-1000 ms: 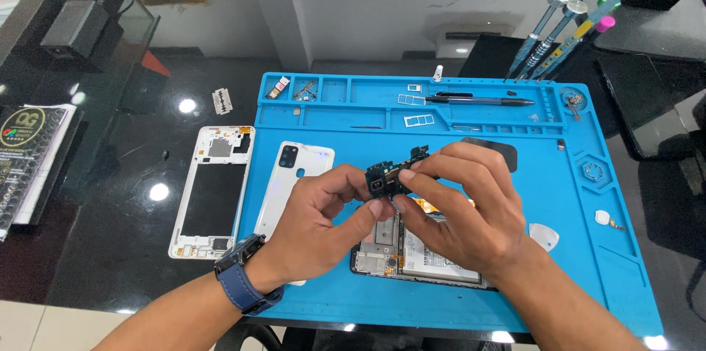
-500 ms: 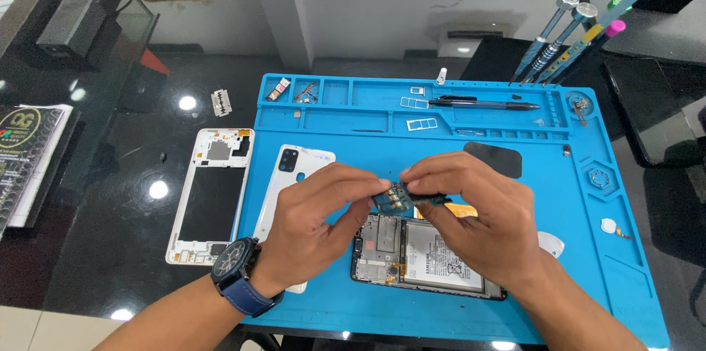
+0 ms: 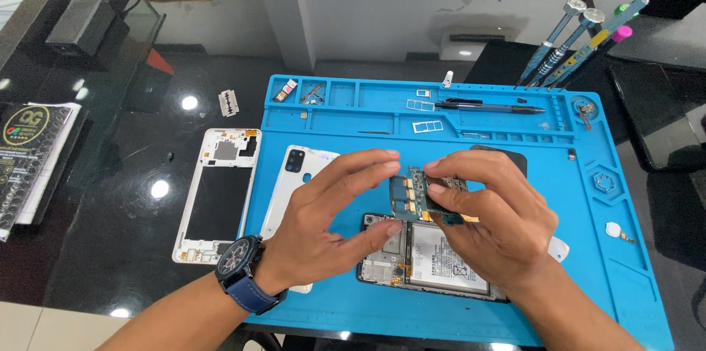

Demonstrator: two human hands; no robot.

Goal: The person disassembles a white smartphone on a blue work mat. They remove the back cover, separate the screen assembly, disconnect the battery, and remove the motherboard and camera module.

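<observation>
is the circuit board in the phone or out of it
Out. Both hands hold the circuit board above the opened phone on the blue mat.

- both hands, left hand (image 3: 323,226) and right hand (image 3: 493,219), meet over the work mat (image 3: 353,307), pinching a circuit board (image 3: 415,197) between them
- opened phone (image 3: 430,263) lies on the mat right under the hands
- back cover (image 3: 294,182) sits just left of the left hand, on the mat's edge
- phone frame (image 3: 218,193) further left, off the mat on the surface (image 3: 125,174)
- pen (image 3: 489,108) lies on the mat behind the hands
- screwdrivers (image 3: 570,46) stand behind the right hand, past the mat
</observation>
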